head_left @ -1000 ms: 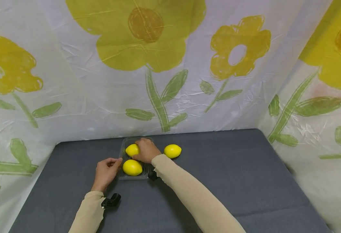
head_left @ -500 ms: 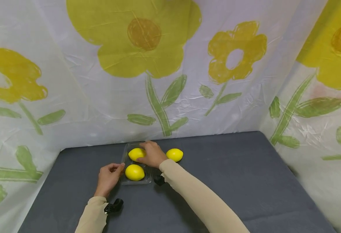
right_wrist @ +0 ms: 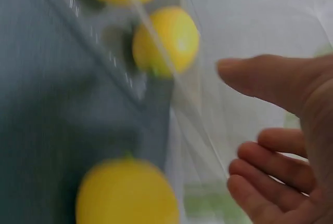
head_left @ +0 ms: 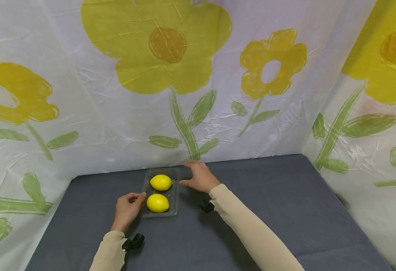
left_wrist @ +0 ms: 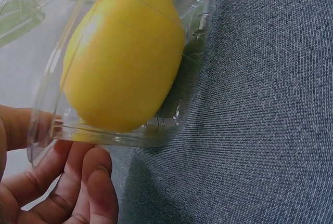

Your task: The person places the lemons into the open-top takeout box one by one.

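Note:
A clear plastic tray point(head_left: 175, 197) lies at the back of the table, left of centre. Two yellow lemons sit in it, a far lemon point(head_left: 161, 182) and a near lemon point(head_left: 157, 203). My left hand point(head_left: 127, 209) pinches the tray's left rim between thumb and fingers; the left wrist view has the near lemon close behind the clear wall. Just right of the tray, my right hand point(head_left: 202, 177) is spread with nothing in its grasp. A third lemon point(right_wrist: 127, 195) shows near it in the right wrist view; in the head view that hand hides it.
The table point(head_left: 269, 210) has a dark grey cloth cover. A white curtain point(head_left: 116, 113) printed with yellow flowers hangs right behind its back edge and along both sides. Each sleeve carries a small black wrist camera point(head_left: 133, 242).
My right hand has let go of the far lemon in the tray and moved right, over the third lemon's place. The left hand stays at the rim. The head view has shifted slightly.

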A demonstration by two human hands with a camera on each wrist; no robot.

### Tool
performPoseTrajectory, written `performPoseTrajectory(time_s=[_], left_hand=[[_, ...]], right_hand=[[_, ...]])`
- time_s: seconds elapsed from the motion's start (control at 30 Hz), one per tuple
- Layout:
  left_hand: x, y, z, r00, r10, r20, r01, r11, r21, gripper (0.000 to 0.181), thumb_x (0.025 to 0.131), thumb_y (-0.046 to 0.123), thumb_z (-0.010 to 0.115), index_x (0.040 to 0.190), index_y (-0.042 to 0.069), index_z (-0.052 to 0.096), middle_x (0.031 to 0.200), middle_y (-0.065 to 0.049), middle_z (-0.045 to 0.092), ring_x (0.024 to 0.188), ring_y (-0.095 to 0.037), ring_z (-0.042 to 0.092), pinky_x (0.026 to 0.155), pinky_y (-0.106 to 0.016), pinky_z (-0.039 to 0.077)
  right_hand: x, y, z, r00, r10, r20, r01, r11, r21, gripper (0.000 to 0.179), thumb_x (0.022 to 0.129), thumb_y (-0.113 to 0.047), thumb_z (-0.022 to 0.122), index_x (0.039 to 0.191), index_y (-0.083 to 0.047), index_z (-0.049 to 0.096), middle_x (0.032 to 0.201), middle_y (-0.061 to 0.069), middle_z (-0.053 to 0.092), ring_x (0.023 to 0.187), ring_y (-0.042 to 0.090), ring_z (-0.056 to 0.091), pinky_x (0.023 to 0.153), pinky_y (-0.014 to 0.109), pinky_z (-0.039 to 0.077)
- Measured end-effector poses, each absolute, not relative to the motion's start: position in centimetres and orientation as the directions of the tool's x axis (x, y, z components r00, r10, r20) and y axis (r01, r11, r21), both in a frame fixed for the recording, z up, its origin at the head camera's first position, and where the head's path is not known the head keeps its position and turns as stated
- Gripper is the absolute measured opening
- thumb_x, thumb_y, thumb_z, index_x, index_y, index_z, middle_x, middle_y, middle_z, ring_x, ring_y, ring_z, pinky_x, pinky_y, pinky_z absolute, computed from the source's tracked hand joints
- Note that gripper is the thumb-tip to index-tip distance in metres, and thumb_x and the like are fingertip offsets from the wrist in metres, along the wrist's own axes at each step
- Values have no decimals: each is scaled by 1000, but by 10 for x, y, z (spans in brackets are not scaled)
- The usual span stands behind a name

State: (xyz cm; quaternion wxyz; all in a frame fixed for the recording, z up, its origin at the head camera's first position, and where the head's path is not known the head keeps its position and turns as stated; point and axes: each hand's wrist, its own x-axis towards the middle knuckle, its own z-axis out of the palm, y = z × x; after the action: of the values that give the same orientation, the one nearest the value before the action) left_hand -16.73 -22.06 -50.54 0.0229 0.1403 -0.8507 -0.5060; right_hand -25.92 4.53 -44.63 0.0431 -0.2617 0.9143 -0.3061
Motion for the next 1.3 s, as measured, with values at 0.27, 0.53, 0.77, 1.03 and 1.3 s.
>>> performPoseTrajectory(time_s=[0.27, 0.53, 0.77, 1.03, 1.3], left_hand=[[-167, -220, -506, -960, -262, -102, -214, 444, 870, 36, 103, 30, 63, 108, -4, 72, 90, -12, 69, 87, -27, 68, 68, -30, 51], [-168, -222, -508, -956, -271, -111, -227, 443, 867, 37, 102, 31, 63, 107, -4, 72, 89, -12, 70, 85, -25, 68, 68, -31, 50], [-169, -221, -508, -956, -273, -113, -229, 443, 867, 35, 102, 30, 63, 108, -3, 72, 90, -11, 70, 85, -26, 67, 67, -30, 51], [-171, -219, -510, -956, -273, -108, -225, 445, 867, 35, 103, 29, 62, 108, -3, 72, 89, -10, 69, 84, -25, 67, 67, -30, 50], [-168, -219, -505, -956, -273, -110, -225, 439, 870, 35, 102, 29, 64, 107, -5, 72, 89, -11, 70, 84, -24, 67, 67, -30, 51]], right_hand=[[-263, 91, -449, -843, -537, -42, -456, 753, -475, 69, 79, -30, 90, 135, 2, 62, 133, 18, 63, 122, 39, 57, 99, 47, 48], [-262, 107, -465, -844, -536, -33, -461, 755, -467, 59, 76, -23, 92, 125, 1, 69, 118, 14, 68, 108, 33, 62, 91, 44, 51], [-262, 105, -474, -857, -515, -5, -452, 757, -472, 55, 78, -22, 91, 124, 0, 70, 116, 13, 69, 106, 32, 63, 91, 44, 51], [-262, 107, -483, -865, -499, 55, -462, 748, -476, 51, 78, -22, 90, 120, 0, 72, 110, 11, 69, 98, 28, 64, 87, 43, 51], [-255, 85, -460, -861, -487, 145, -463, 633, -621, 55, 81, -23, 88, 127, -1, 68, 116, 11, 68, 104, 30, 64, 89, 42, 52]])
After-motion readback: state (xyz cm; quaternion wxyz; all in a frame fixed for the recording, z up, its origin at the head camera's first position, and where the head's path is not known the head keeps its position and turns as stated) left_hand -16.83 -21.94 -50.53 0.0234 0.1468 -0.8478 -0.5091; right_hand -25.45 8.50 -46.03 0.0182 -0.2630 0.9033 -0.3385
